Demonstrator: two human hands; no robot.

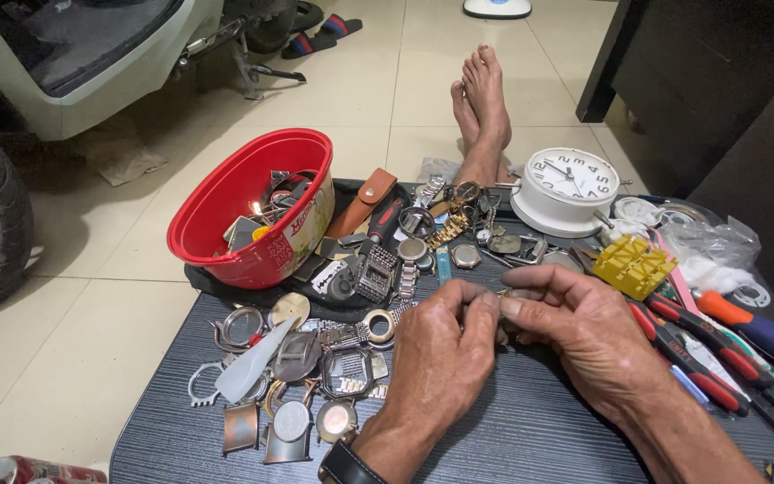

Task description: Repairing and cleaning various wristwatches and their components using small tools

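My left hand (439, 351) and my right hand (578, 324) meet over the middle of a dark ribbed tabletop (512, 430). The fingertips of both pinch one small metal part (500, 293), mostly hidden between them. A black watch (344, 463) sits on my left wrist. Just left of my left hand lie several loose watch cases and bezels (315, 367). Behind my hands is a pile of watches and bracelets (445, 229).
A red plastic tub (235, 193) of parts stands at the back left. A white round clock (566, 188) lies at the back right, by a yellow plastic holder (633, 265). Red-handled pliers (700, 358) and screwdrivers (759, 327) line the right edge. My bare feet (481, 112) rest on the tiled floor beyond.
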